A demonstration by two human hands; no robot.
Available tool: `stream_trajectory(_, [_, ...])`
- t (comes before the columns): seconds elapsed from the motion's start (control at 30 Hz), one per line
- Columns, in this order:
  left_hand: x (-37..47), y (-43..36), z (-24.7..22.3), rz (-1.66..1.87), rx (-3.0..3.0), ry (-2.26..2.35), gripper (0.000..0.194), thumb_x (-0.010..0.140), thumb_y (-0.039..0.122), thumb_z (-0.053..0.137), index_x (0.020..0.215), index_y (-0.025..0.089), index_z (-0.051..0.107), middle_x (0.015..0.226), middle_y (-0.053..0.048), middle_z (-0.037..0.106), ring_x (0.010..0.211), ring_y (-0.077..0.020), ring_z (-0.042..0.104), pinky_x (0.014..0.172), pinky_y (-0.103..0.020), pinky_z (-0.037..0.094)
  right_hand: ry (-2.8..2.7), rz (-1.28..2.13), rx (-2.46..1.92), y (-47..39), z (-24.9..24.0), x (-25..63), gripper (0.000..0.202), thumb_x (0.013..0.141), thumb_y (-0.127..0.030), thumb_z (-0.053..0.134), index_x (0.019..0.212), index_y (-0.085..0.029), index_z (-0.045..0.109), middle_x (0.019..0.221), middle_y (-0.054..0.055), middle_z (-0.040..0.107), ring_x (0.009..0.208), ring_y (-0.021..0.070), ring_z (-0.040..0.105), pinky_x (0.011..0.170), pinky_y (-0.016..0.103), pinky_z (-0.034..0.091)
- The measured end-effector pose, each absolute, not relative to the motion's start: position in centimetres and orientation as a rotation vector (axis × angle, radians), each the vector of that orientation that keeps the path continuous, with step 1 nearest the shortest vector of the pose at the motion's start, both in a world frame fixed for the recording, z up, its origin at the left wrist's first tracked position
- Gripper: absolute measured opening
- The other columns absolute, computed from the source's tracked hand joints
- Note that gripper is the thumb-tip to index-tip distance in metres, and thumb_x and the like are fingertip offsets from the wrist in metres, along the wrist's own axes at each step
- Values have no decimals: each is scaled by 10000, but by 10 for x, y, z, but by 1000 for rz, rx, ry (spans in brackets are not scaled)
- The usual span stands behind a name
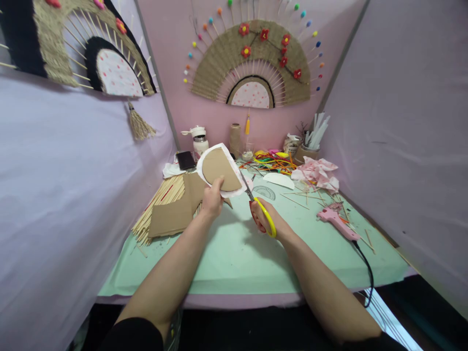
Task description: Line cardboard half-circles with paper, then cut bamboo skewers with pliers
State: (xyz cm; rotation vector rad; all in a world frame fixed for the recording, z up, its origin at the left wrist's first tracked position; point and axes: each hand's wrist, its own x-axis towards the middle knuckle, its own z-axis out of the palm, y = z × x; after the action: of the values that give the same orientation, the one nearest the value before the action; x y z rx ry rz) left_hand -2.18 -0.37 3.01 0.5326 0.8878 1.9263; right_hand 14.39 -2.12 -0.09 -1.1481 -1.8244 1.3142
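left hand gripped white-edged cardboard piece above the table, right hand held yellow-handled scissors at its edge, cardboard scraps overlapped sticks at left, pink glue gun lay at right

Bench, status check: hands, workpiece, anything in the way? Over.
Left hand gripping cardboard piece with white border. Right hand holding scissors at border's right edge. Pink glue gun off to the right, apart from both hands.

At top centre we face a pink back wall, grey strips edging its corners. A pale lilac left wall and a greyer right wall flank us; soft light falls on the mint-green tabletop below centre.
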Motion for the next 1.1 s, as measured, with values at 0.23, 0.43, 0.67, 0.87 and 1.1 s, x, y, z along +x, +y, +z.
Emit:
stream_trajectory(0.23, [-22, -4, 32, 1931, 503, 931, 208, 727, 140, 632, 932, 153, 671, 905, -37, 728, 966, -184, 655, 930, -327, 483, -1843, 1310, -1143, -22, 3, 145, 523, 808, -745, 311, 750, -227, 346, 453, -73, 363, 334, 96, 382, 321, 224, 329])
stream_trajectory(0.43, [-23, -3, 32, 1938, 504, 915, 204, 715, 135, 632, 913, 154, 674, 899, -38, 729, 997, -196, 649, 940, -343, 481, -1852, 1310, -1152, -22, 4, 145, 507, 812, -732, 324, 736, -230, 337, 427, -74, 366, 309, 104, 383, 311, 234, 325])
stream_trajectory(0.67, [-25, -2, 31, 1951, 509, 901, 255, 720, 134, 627, 971, 156, 668, 936, -40, 729, 1035, -190, 636, 949, -320, 474, -1813, 1340, -1159, -23, 5, 144, 504, 800, -731, 353, 717, -234, 332, 437, -76, 358, 297, 101, 372, 289, 235, 314])
stream_trajectory(0.87, [-25, -2, 32, 1954, 512, 894, 273, 726, 122, 619, 993, 160, 663, 934, -32, 730, 1025, -184, 639, 953, -317, 471, -1784, 1338, -1181, -23, 5, 143, 494, 802, -720, 372, 705, -237, 330, 434, -76, 337, 293, 104, 359, 274, 239, 308])
stream_trajectory(1.1, [-25, -2, 32, 1946, 503, 884, 263, 709, 134, 635, 969, 162, 662, 928, -35, 729, 1010, -188, 647, 960, -329, 469, -1827, 1327, -1135, -20, 1, 144, 521, 791, -749, 337, 724, -232, 339, 469, -75, 341, 323, 93, 368, 294, 222, 323])
